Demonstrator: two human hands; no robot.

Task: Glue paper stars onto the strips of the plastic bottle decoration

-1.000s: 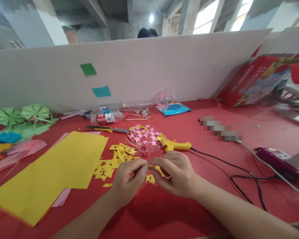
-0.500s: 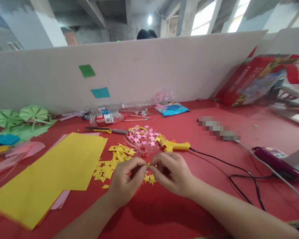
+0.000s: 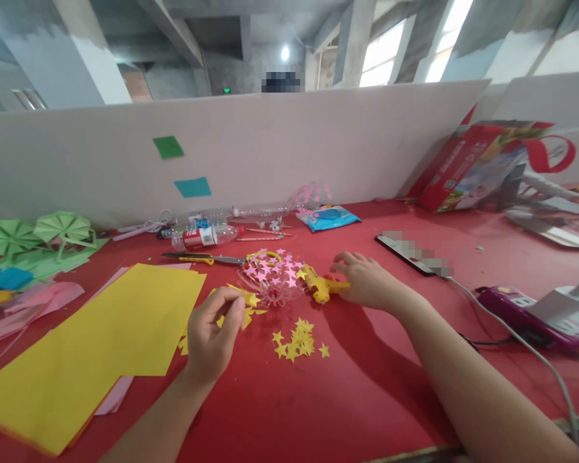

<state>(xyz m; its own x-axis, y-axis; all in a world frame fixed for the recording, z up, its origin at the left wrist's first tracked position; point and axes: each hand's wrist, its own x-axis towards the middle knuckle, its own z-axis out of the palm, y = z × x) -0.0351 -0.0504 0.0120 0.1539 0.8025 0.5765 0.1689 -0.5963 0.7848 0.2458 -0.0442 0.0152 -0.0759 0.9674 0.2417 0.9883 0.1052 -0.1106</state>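
Left hand: half-curled; I can't tell if it pinches anything.
Pink stars: beside the glue gun; my bump could dislodge them.
Right hand: curled at its handle, grip unclear; a loose hold could slip.

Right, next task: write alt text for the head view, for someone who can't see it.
A right hand is at the handle of a yellow glue gun on a red table; the left hand is by yellow paper scraps. Between them are yellow stars and clear plastic bearing pink stars.
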